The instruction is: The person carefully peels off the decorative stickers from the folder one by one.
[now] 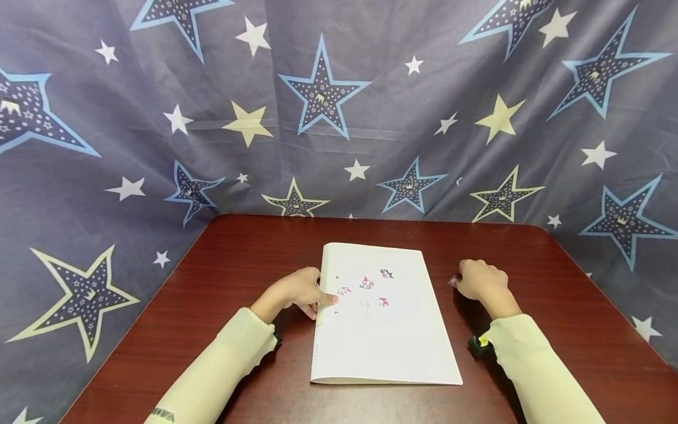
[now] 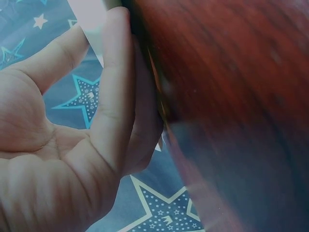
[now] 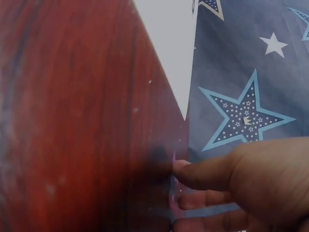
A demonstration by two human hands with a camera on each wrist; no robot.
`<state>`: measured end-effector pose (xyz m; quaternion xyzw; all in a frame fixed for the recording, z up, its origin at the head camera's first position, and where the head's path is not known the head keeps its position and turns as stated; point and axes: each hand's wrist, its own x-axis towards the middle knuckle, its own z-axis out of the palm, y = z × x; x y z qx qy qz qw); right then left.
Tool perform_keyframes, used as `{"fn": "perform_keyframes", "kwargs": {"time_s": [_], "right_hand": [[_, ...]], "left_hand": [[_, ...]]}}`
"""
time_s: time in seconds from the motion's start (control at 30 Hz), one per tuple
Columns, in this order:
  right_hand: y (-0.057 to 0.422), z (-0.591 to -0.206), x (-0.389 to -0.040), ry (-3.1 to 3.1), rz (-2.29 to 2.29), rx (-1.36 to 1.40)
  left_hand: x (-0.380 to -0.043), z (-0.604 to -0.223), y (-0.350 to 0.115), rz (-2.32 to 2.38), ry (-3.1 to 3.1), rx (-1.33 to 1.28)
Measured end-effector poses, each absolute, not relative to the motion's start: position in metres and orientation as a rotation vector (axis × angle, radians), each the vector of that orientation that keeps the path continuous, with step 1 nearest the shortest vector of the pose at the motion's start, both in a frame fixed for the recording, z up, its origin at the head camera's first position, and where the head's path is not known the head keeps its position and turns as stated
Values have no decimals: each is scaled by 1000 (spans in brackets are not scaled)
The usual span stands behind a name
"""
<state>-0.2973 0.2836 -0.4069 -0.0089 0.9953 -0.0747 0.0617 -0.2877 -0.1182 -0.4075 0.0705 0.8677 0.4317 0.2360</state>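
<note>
The folder (image 1: 392,347) lies flat, cover up, on the counter (image 1: 254,247). A few small figures (image 1: 366,283) mark its upper half, and two holes (image 1: 336,313) sit near its left edge; whether the figures are printed or stuck on, I cannot tell.

At the folder's left edge, the left hand (image 1: 302,290) holds it in a narrow grip, thumb over the cover and fingers down the side. To the right of the folder and apart from it, the right hand (image 1: 483,281) has its fingers bent and drawn close together, pinching a small pink piece (image 1: 454,280). Seen from the right wrist, that piece is thin and blurred, so I cannot tell what it is.

Behind the folder hangs a star-patterned cloth (image 1: 371,106).

The likeliest trouble is the folder swinging or sliding, since only the left hand touches it, and at one edge; any sideways push on its free right side could turn it. A hard squeeze or lift there could also bow the cover, which already bulges slightly along the folder's near edge. To the right of the folder, the pink piece could bend, slip or cling to the skin, as only fingertips hold something so thin.
</note>
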Motion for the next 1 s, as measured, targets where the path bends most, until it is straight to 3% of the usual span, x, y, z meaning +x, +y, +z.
{"fn": "perform_keyframes", "kwargs": {"time_s": [0.23, 0.53, 0.8, 1.0], "right_hand": [[289, -411, -300, 3065, -219, 112], [266, -401, -295, 3098, -196, 21], [224, -397, -282, 3235, -172, -239], [195, -397, -268, 3217, -249, -596]], "left_hand": [[-288, -408, -117, 1179, 2378, 205], [-289, -406, -118, 1176, 2376, 185], [-290, -406, -118, 1197, 2357, 180], [-290, -407, -119, 1194, 2356, 178]]}}
